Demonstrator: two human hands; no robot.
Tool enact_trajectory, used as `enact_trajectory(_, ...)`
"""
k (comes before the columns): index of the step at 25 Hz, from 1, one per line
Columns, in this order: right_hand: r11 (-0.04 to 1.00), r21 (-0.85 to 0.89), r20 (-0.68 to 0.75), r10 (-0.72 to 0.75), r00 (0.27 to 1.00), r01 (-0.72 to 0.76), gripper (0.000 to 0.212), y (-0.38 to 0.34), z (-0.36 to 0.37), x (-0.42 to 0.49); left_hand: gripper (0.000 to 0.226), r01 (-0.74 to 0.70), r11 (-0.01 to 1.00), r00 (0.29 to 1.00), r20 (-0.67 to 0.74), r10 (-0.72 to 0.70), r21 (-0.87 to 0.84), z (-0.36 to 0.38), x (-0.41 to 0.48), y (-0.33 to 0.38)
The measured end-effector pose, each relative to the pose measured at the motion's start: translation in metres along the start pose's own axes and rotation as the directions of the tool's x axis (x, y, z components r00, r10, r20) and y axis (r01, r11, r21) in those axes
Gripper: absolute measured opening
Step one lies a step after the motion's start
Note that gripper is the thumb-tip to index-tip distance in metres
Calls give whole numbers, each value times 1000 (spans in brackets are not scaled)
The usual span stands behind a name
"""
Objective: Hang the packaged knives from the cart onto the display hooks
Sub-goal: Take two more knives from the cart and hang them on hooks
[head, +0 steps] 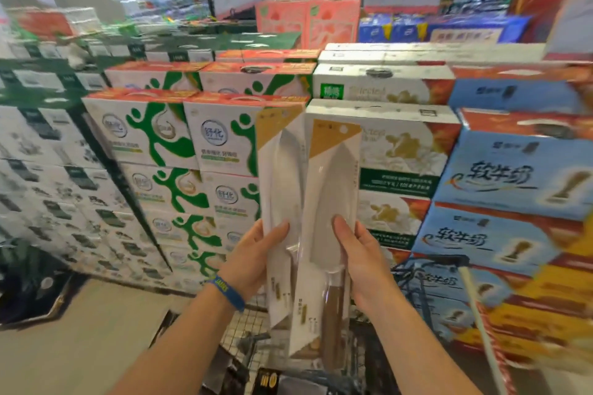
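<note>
— What are your packs made of?
— Your knife packs [321, 234] are matt white-and-gold card under glossy clear plastic; the blade [332, 192] is pale metal, the handle [333, 321] brown wood. Your cart [244, 327] is metal wire.

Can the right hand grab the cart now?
Probably not: the right hand grips a packaged knife, and the left hand grips a second packaged knife. The cart sits close below, but neither hand is free.

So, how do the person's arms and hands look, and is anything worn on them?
The left forearm and the right forearm are bare, no sleeves in view. The left hand and the right hand wear no gloves and no visible rings. The left wrist carries a blue wristband with yellow letters; the right wrist has nothing on it.
</note>
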State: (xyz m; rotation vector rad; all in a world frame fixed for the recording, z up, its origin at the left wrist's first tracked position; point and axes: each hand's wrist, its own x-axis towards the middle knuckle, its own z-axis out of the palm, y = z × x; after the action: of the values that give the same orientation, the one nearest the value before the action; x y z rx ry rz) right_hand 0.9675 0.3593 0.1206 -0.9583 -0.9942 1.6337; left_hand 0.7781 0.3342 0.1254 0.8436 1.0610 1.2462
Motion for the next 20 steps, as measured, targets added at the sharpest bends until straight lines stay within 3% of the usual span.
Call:
enact_trajectory(2,998,39,-179,-35,983,43,50,-12,-27,-5,50,-56,995,995,-73,61,80,11,4,2)
enact_trajectory(5,992,-27,-375,-128,918,127,23,-38,-64,-15,29,-162,966,974,-126,189,203,24,14,16)
enact_trajectory(7,980,-116,-436,-199,878,165,21,-61,-79,-26,35,-151,959,976,-117,183,241,39,23,31)
enact_trajectory(10,939,-292,-505,-315,804,184,27,-88,-88,-50,51,-155,952,987,11,157,265,69,28,45)
enact_trajectory(15,913,-375,-700,-392,597,159,24,-101,-114,-116,47,-191,954,959,250,132,230,131,25,39)
enact_trajectory(20,912,-395,-857,-408,316,106,24,-80,-128,-219,43,-82,968,879,475,-43,239,194,-3,-7)
